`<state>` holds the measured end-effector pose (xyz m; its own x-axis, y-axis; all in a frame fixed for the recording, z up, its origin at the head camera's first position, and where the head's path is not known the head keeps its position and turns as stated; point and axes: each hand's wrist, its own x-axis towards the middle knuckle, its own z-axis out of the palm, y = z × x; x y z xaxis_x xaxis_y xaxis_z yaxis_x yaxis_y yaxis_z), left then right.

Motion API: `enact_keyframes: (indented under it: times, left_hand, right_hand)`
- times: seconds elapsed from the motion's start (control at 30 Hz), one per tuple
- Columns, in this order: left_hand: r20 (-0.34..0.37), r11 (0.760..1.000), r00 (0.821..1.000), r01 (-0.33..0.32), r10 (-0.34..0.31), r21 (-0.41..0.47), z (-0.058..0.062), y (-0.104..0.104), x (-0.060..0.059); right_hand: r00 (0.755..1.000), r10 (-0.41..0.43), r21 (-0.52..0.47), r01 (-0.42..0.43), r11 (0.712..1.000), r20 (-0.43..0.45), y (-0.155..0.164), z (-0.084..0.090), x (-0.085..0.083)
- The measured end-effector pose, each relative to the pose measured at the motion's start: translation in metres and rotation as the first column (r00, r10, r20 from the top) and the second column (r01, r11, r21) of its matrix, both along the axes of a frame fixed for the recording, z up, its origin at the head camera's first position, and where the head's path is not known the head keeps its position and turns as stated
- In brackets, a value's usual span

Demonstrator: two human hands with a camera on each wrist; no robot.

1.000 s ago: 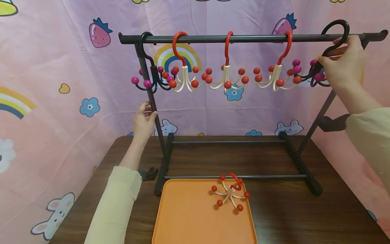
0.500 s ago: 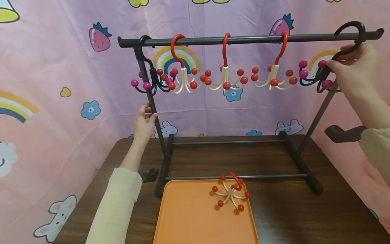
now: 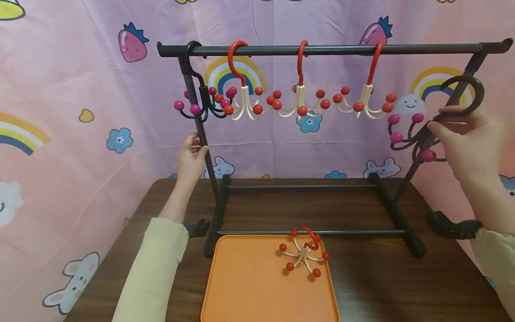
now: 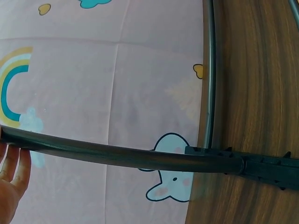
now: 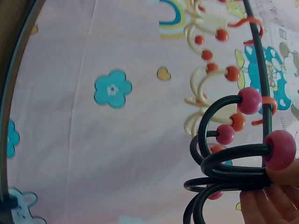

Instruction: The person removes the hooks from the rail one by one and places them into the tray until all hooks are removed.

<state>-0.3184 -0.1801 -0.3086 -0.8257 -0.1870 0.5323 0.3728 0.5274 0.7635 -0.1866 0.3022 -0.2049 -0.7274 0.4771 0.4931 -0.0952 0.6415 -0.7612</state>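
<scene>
My right hand grips a black multi-arm hook hanger with magenta ball tips by its stem, below its curved hook. The hanger is off the rail, tilted, in front of the rack's right post. In the right wrist view its black arms spread out from the fingers. My left hand holds the left post of the black rack, thumb on one side and fingers on the other. From the rail hang another black hanger at far left and three cream-and-red hangers.
An orange tray lies at the table's front, bearing one more cream-and-red hanger near its right edge. The rack's base bars cross the brown table. A patterned cloth hangs behind.
My right hand has brought the black hanger off the right end of the rail, first rightward, then down below it. The left hand stays on the post.
</scene>
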Motion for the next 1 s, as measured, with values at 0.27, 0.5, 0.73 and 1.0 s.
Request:
enact_keyframes:
  times: [0.27,0.5,0.73,1.0]
  left_hand:
    - [0.012,1.000,1.000,0.000,0.000,-0.007,0.000,0.000,0.000]
    - [0.012,1.000,1.000,-0.011,0.011,-0.008,0.001,0.000,-0.001]
    - [0.013,1.000,1.000,-0.010,0.010,-0.002,0.000,0.000,-0.001]
    - [0.016,1.000,1.000,-0.010,0.010,-0.005,0.000,0.000,0.000]
  right_hand:
    - [0.999,-0.042,0.013,0.042,0.999,0.032,-0.016,-0.030,0.019]
    - [0.995,0.086,-0.068,-0.089,0.994,-0.055,-0.035,-0.049,0.026]
    - [0.983,0.176,0.050,-0.173,0.984,-0.048,-0.061,-0.066,0.027]
    - [0.944,0.330,0.131,-0.324,0.937,-0.026,-0.092,-0.077,0.026]
